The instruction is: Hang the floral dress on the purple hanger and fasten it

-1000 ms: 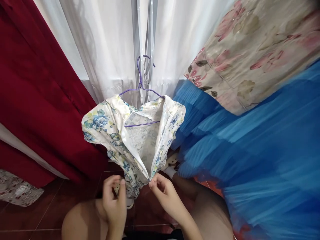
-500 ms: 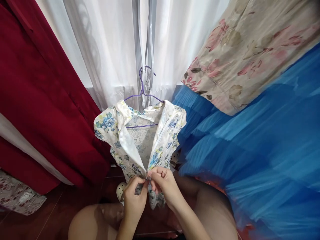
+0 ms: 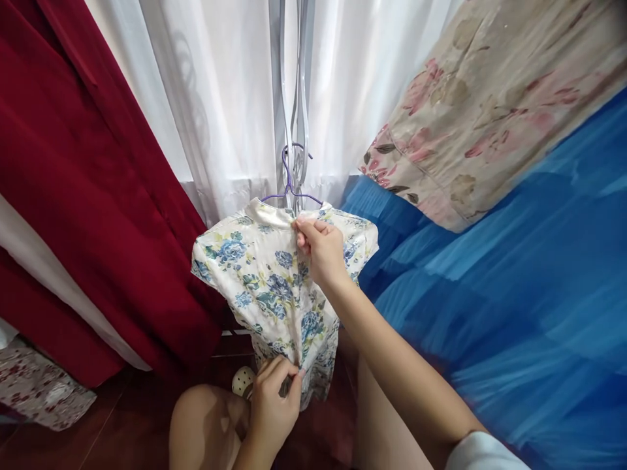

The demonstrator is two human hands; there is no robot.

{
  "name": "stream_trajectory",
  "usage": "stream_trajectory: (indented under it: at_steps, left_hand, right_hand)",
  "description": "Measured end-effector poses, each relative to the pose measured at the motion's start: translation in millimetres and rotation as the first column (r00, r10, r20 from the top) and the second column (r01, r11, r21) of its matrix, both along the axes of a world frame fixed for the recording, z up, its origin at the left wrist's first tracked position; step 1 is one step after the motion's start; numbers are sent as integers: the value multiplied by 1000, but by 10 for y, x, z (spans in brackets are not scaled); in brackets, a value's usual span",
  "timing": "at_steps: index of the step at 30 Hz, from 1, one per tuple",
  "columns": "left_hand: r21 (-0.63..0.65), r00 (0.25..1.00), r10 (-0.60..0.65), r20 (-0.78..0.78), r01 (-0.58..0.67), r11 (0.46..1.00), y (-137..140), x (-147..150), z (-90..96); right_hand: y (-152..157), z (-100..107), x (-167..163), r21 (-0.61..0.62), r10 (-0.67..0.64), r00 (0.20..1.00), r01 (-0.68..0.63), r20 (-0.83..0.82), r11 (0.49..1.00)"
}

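Tulle (image 3: 533, 281) and red fabric (image 3: 102, 202) flank the floral garment (image 3: 267, 277).

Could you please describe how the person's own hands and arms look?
The left hand and right hand wear no gloves, and no ring, watch or bracelet shows. The right forearm is bare up to a plain, pale sleeve near the elbow. Of the left forearm, only a bare part shows; its sleeve, if any, is out of view.

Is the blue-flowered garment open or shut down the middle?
Shut: the garment shows one closed line from the right hand at the collar down to the left hand. Fingers hide the very top.
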State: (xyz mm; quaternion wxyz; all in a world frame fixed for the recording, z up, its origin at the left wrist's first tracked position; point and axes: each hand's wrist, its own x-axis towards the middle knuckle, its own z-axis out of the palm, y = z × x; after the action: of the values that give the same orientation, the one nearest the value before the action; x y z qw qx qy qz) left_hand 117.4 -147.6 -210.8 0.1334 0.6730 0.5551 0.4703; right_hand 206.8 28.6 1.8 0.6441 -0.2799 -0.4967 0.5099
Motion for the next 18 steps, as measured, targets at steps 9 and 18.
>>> stream_trajectory:
  at_steps: [9, 18]
  left_hand:
    - [-50, 1000, -9, 27, 10, 999, 194, -151, 131]
    - [483, 998, -1, 66, -31, 875, 1020, -261, 1742]
  right_hand:
    - [10, -16, 67, 94, 26, 997, -33, 71, 995]
    - [-157, -62, 245, 135, 46, 993, -61, 111, 989]
